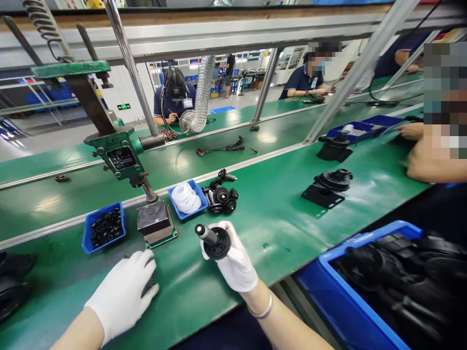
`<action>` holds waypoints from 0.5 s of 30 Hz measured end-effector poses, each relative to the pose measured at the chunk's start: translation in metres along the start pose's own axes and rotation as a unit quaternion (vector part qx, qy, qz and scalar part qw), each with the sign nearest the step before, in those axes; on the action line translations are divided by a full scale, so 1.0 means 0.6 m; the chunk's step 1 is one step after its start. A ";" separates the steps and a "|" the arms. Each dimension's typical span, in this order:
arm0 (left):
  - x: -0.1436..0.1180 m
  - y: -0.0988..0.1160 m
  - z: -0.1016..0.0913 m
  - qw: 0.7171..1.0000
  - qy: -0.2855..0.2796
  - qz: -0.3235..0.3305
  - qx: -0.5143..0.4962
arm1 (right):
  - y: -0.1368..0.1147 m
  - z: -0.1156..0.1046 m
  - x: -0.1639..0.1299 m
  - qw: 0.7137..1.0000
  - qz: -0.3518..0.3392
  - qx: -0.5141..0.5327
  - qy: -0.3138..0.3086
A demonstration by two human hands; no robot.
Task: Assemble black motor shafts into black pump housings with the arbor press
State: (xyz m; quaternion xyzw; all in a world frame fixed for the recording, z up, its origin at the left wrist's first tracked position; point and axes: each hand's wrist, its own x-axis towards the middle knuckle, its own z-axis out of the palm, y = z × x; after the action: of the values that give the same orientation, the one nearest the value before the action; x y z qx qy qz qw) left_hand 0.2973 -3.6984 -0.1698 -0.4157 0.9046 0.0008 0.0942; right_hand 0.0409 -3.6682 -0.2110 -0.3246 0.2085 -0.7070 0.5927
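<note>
Holding: the right hand has its grip closed on a black disc part with a stub shaft, held just above the green counter.
Long axis: the shaft points up and to the left, away from the wrist, toward the base of the hand press.
Direction from grip: the press base lies left of and beyond the held part, near but apart from it.
Left hand: the left hand rests flat on the counter, fingers spread, gripping nothing, just short of the press base.
Nearer hand: the two hands lie about equally near the press base.
Around: a small blue tray of black rings sits left of the press; a blue tray of white rings and a cluster of black parts sit beyond the held part.
</note>
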 end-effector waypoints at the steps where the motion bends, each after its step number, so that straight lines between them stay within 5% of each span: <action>1: 0.002 0.001 -0.003 1.000 -0.013 -0.003 -0.005 | -0.001 -0.001 0.000 1.000 -0.002 0.007 -0.002; 4: 0.005 -0.003 -0.008 0.998 -0.022 -0.030 -0.043 | -0.003 -0.008 -0.002 1.000 0.001 -0.020 0.002; 7: 0.003 -0.008 -0.004 0.967 0.074 -0.140 -0.200 | 0.004 -0.018 -0.006 0.995 -0.002 -0.096 0.014; 9: 0.000 -0.005 0.003 0.866 0.183 -0.220 -0.410 | 0.011 -0.022 -0.011 0.986 -0.024 -0.166 0.005; 11: 0.002 0.006 0.012 0.723 0.270 -0.253 -0.584 | 0.019 -0.019 -0.018 0.971 -0.055 -0.233 -0.023; 15: 0.021 0.041 0.025 0.469 0.321 -0.273 -0.776 | 0.031 0.004 -0.037 0.948 -0.080 -0.297 -0.082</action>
State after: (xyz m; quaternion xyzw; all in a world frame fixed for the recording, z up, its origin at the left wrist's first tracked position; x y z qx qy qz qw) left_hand 0.2733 -3.6904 -0.1887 -0.5158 0.3404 0.5433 -0.5683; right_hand 0.0577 -3.6502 -0.2266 -0.5585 0.3325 -0.6290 0.4264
